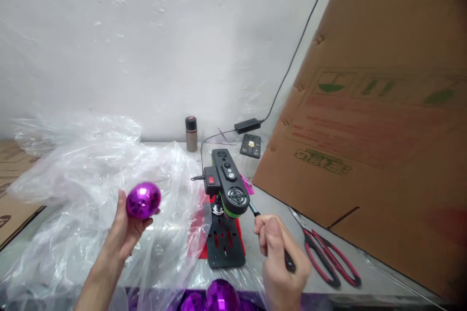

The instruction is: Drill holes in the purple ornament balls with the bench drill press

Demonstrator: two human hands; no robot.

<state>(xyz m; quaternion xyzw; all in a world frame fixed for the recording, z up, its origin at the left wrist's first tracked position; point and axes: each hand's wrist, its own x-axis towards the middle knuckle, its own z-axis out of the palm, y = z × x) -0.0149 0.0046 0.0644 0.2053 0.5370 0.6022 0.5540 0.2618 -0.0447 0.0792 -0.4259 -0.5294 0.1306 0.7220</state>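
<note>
A shiny purple faceted ball (143, 200) rests in the fingers of my left hand (127, 226), held up above the clear plastic sheeting on the left. My right hand (280, 257) is wrapped round the black grip of a lever handle (290, 261), whose metal rod runs up to the side of a small black and green bench machine (230, 182). Under the machine's head is a black slotted base plate (226, 245), with red showing beneath it. More purple balls (221, 296) lie at the bottom edge, partly cut off by the frame.
Clear plastic sheeting (91, 180) spreads over the left of the table. Red-handled scissors (326, 255) lie at the right, by a tall leaning cardboard sheet (365, 121). At the back are a dark-capped bottle (191, 135), a black power adapter (248, 126) and its cable.
</note>
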